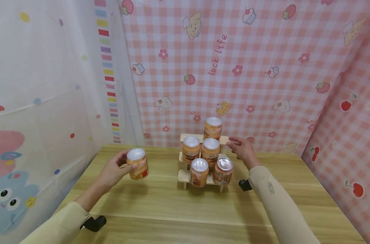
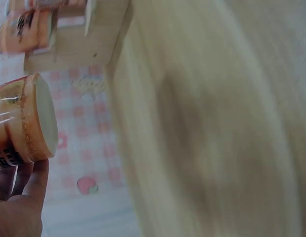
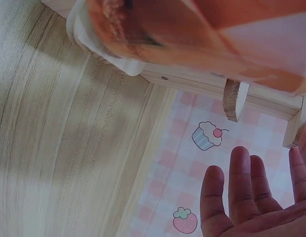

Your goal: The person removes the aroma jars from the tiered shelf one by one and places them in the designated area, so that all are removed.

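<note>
My left hand (image 1: 113, 171) grips an orange can (image 1: 137, 166) with a silver lid, thumb in front and fingers behind. In the left wrist view the can (image 2: 24, 121) shows its pale base, raised above the tabletop. To the right stands a three-tier wooden display stand (image 1: 185, 176). On its top tier is one can (image 1: 213, 128); the middle tier carries two, including the left one (image 1: 191, 152), and the bottom tier two more, including a redder can (image 1: 223, 173). My right hand (image 1: 243, 149) pinches the right end of the top tier, its other fingers extended (image 3: 239, 182).
The stand rests on a wood-grain table (image 1: 160, 210) near its back edge. Behind hangs a pink checked curtain (image 1: 179, 57), with a white patterned curtain (image 1: 60, 84) at the left. Black straps with camera pieces (image 1: 95, 223) show at both wrists.
</note>
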A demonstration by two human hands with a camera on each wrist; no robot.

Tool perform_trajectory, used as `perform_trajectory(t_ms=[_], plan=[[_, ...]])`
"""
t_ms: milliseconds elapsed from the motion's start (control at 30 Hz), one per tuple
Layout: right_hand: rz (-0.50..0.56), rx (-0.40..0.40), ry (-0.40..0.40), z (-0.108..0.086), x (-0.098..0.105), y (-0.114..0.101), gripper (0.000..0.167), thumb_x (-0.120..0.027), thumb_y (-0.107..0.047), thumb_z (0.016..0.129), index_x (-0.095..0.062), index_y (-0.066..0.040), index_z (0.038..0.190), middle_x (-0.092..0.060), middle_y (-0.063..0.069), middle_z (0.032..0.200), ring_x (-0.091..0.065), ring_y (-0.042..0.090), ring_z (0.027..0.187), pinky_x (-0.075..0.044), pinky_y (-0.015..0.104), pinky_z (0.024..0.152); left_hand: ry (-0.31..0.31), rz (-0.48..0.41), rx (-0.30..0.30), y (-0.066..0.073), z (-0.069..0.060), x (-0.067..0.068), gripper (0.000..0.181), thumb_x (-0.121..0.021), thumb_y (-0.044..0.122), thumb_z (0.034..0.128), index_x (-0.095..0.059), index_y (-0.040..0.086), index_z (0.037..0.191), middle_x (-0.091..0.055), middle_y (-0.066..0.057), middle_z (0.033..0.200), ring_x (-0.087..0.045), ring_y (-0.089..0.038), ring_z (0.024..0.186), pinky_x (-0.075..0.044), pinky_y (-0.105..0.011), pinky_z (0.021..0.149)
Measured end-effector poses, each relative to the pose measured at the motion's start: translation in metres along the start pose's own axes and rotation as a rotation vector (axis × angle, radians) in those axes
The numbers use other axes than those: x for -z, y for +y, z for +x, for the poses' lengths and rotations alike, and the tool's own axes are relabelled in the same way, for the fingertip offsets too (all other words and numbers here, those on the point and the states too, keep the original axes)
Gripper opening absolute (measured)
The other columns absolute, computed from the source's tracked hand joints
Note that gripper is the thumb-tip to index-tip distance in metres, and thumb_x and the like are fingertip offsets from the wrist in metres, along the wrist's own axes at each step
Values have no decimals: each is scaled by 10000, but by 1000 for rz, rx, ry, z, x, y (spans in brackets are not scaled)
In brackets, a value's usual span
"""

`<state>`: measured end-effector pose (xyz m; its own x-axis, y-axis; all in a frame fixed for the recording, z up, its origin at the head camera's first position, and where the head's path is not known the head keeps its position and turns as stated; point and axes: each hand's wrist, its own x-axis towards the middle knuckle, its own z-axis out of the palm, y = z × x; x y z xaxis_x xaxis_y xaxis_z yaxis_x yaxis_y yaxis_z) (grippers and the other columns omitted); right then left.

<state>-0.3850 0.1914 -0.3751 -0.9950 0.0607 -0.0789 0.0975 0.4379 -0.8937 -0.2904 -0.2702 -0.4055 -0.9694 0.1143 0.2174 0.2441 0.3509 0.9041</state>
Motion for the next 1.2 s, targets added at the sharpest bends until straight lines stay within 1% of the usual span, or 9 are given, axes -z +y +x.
perform_trajectory(t_ms=[133,300,500,667,800,933,1033,1133,1200], plan=[[2,8,7,-2,0,1,479,-580,-286,1018,-503,-96,1451,-552,190,1396,-534,394,1219,-458,527,932,-30,-14,5,-3,-10,-12,587,-729,117,905,-458,-41,1401,-575,-214,1261,-540,-325,1171,-501,-283,889],[5,17,7,-3,-1,1,481,-582,-288,1017,-503,-97,1451,-553,190,1395,-541,395,1217,-462,515,915,-75,-72,-5,-5,-20,-28,555,-744,70,881,-488,-50,1359,-591,-199,1226,-561,-279,1121,-500,-270,912],[5,7,-3,-3,-2,1,486,-579,-296,1019,-497,-105,1458,-538,187,1412,-532,393,1232,-461,521,934,-136,-135,-17,-4,-30,-47,587,-763,55,863,-477,-60,1363,-585,-210,1244,-563,-274,1139,-500,-278,933],[13,4,-1,-3,-1,1,486,-581,-307,1017,-504,-108,1453,-545,188,1404,-531,392,1233,-461,519,931,-189,-175,-14,-1,-34,-64,594,-772,70,858,-478,-60,1358,-576,-210,1258,-556,-302,1167,-497,-310,959],[24,9,-11,-3,0,1,501,-577,-309,1018,-487,-94,1462,-528,207,1416,-517,416,1247,-449,543,951,-227,-180,-25,-2,-35,-78,603,-775,79,854,-475,-58,1359,-574,-201,1265,-553,-310,1174,-491,-316,970],[28,15,-12,-3,0,2,505,-575,-303,1020,-479,-91,1467,-511,222,1427,-510,426,1254,-437,569,978,-253,-186,-41,-4,-37,-90,609,-777,70,844,-475,-67,1354,-581,-205,1262,-564,-312,1167,-476,-323,985],[24,26,-8,-2,0,2,506,-579,-297,1019,-478,-91,1470,-507,225,1429,-520,430,1243,-445,569,966,-272,-192,-46,-5,-39,-99,617,-779,78,845,-472,-71,1359,-584,-207,1270,-571,-313,1165,-471,-354,992],[26,36,-7,-2,0,3,510,-579,-292,1019,-473,-89,1475,-499,229,1434,-521,438,1239,-448,572,958,-303,-201,-38,-6,-42,-107,628,-783,95,852,-466,-62,1372,-580,-198,1287,-566,-317,1178,-466,-388,1004],[15,35,-6,-2,0,3,513,-577,-302,1019,-471,-95,1477,-498,227,1437,-523,433,1240,-465,550,932,-326,-201,-34,-6,-43,-112,635,-784,95,852,-459,-66,1373,-575,-198,1291,-557,-332,1189,-462,-392,1013]])
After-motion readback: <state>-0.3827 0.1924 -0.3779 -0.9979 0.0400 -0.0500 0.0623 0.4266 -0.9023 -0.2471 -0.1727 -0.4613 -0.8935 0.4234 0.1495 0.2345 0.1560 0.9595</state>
